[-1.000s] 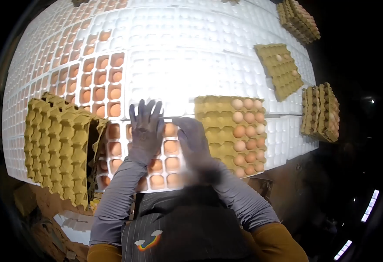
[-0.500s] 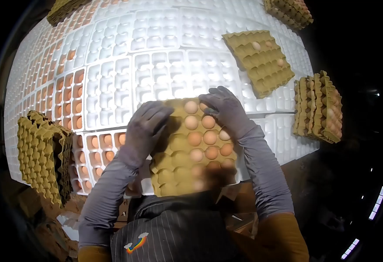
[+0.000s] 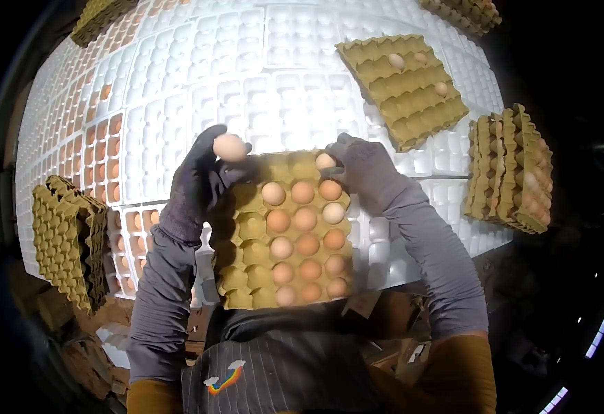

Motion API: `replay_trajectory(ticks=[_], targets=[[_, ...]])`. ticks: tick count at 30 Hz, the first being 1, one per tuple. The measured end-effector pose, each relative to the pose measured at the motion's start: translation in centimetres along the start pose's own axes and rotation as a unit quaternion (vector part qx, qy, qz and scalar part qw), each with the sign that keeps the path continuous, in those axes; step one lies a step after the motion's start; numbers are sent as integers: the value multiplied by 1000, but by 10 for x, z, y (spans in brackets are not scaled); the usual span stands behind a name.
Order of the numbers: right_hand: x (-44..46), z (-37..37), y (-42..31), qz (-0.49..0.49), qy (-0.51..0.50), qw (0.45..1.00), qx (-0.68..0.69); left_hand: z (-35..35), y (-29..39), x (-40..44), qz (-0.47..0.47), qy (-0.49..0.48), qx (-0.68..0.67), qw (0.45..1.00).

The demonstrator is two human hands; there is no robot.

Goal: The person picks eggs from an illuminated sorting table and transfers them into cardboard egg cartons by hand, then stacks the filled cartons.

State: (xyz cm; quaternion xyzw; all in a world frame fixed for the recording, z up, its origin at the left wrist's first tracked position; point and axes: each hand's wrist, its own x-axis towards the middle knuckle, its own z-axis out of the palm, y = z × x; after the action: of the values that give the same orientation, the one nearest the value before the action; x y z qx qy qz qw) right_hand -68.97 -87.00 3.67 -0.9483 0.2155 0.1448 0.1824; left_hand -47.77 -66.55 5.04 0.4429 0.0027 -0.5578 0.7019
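Grips a pale egg in the left hand, with bent fingers closed around its sides; holds it up over or just beside the far left corner of a brown pulp tray; touches a corner egg with the bent fingers of the right hand, at the tray's far right corner, too much covered to tell whether gripped or merely touched; should handle, by judgement, as light and stiff, yet brittle and a little slippery in the shell; best taken round the widest part, with soft, even fingertip pressure; looks smooth, oval and pinkish beige, paler than many of the tray eggs between the hands and nearer the body, set in the three columns on the right hand's side; to the left of the left hand, shows brown eggs in white trays, plus a leaning tray stack nearer the body; just beyond the right hand, shows an angled tray bearing three loose eggs; farther to its right, shows an egg-filled stack.
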Motion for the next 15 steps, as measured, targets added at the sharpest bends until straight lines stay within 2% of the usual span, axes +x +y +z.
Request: replay_trajectory(ticks=[1,2,3,4,6,7,8,9,10,11,12,14,15], targets=[[-2,-4,2,53,-18,987,153,-5,1,3,-45,-47,-12,998],[-6,-9,7,105,-35,947,300,-8,-2,4,-70,-4,214,974],[-10,-14,15,154,-52,884,439,6,1,0,-114,23,424,898],[-17,-12,27,119,-38,751,649,-3,-30,1,113,-40,659,743],[-35,-15,17,24,3,621,783,-5,-58,-4,235,-57,810,534],[-39,-13,15,16,1,661,750,-5,-61,-4,259,-48,810,524],[-40,-10,15,8,0,698,716,-6,-59,-5,200,-41,764,613],[-36,-3,22,-36,-12,870,491,3,-46,-8,139,-33,707,693],[-40,-3,4,-47,45,953,297,10,-37,-12,75,-25,641,764],[-42,3,-8,-59,72,988,123,15,-31,-14,21,-33,481,876],[-44,7,-17,-68,97,991,-54,17,-29,-15,-34,-40,303,952],[-40,14,-18,-72,89,990,-78,25,-30,-13,-24,-82,330,940],[-39,17,-17,-74,87,989,-92,30,-36,-9,129,-105,503,848]])
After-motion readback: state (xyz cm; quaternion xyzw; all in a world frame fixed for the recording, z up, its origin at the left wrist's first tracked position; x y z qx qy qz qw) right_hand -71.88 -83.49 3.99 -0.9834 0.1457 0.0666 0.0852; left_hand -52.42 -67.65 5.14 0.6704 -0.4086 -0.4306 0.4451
